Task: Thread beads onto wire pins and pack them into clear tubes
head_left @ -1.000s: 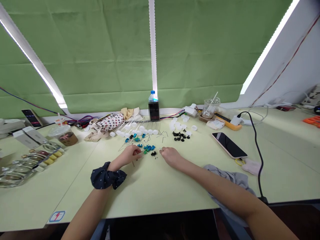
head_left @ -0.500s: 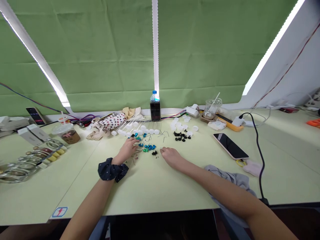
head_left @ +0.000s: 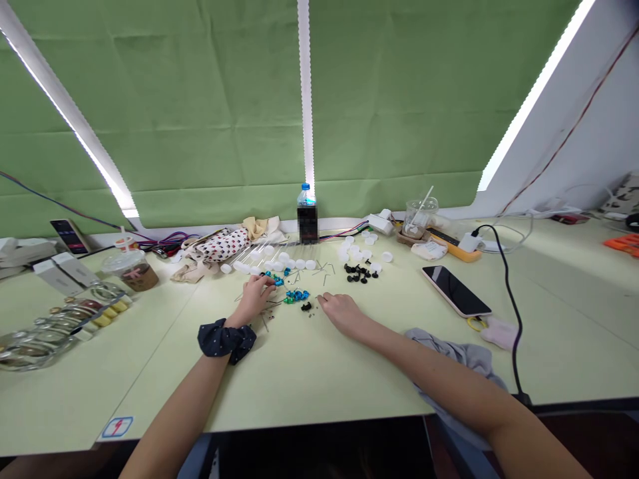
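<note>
My left hand point(head_left: 254, 297) is closed, its fingertips pinching a small blue part point(head_left: 278, 282) at the edge of a loose pile. More blue parts point(head_left: 299, 295) lie just right of it, with a green part point(head_left: 289, 301) beside them. My right hand point(head_left: 342, 311) rests low over the table, thumb and fingers pressed together; whatever is between them is too small to make out. Between the hands sits a small black part point(head_left: 306, 307), with tiny bits near it. Thin metal pins or keys point(head_left: 265, 323) are scattered by my left wrist.
White round caps point(head_left: 299, 264) and clear tubes lie behind the parts, and black knobs point(head_left: 363, 279) to the right. A bottle point(head_left: 307, 225) stands at the back. A phone point(head_left: 456, 291), black cable point(head_left: 510, 313) and grey cloth point(head_left: 456, 352) are on the right; a drink cup point(head_left: 137, 273) is left.
My left hand has drawn slightly back from the pile, and a blue part now shows at its fingertips. My right hand stays almost still. The whole view has shifted slightly.
</note>
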`<state>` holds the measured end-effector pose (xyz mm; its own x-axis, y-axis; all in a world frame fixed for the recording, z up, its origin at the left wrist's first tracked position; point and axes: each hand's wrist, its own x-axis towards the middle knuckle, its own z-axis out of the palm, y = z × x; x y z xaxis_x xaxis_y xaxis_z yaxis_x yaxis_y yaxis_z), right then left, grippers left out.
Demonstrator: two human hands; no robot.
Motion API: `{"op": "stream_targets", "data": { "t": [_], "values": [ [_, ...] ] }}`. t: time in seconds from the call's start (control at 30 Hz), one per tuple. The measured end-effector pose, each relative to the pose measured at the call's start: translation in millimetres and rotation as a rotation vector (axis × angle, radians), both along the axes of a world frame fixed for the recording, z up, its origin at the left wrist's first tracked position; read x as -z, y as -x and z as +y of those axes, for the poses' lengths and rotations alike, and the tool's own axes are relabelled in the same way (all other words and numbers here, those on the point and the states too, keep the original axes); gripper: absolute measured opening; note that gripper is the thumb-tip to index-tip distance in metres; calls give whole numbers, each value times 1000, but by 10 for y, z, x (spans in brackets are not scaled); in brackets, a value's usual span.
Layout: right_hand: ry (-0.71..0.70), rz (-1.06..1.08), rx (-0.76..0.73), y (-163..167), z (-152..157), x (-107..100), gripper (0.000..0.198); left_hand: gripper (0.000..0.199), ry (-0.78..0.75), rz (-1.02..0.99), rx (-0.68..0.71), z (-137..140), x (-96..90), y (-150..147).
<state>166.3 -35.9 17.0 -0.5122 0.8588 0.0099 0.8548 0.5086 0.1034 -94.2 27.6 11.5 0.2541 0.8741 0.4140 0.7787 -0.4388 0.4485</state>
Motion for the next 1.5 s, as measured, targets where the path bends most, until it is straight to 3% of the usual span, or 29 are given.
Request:
{"op": "stream_targets", "data": {
  "t": [0.13,0.33,0.47,0.67,0.8,0.97,1.17,1.3,1.5],
  "values": [
    [5,-4,12,-5,3,-6,27,21,0,-217,16,-2,-59,17],
    [3,1,2,-9,-7,-38,26,24,-32,-491,-114,126,-26,176],
    [11,13,0,-18,-11,-53,25,26,-47,-524,-197,170,4,265],
    [11,31,5,-37,4,-31,23,30,-20,-521,-180,150,-8,312],
    [12,30,10,-44,19,-18,23,28,18,-350,-153,136,-10,340],
    [10,46,2,-49,17,-23,23,12,-92,-61,-158,132,22,364],
    [33,47,20,-48,25,-5,25,9,-69,28,-162,139,72,437],
    [35,64,20,-49,45,23,23,18,-37,115,-166,115,76,492],
    [26,62,10,-54,47,31,24,24,83,347,-354,114,124,510]
  ]
}}
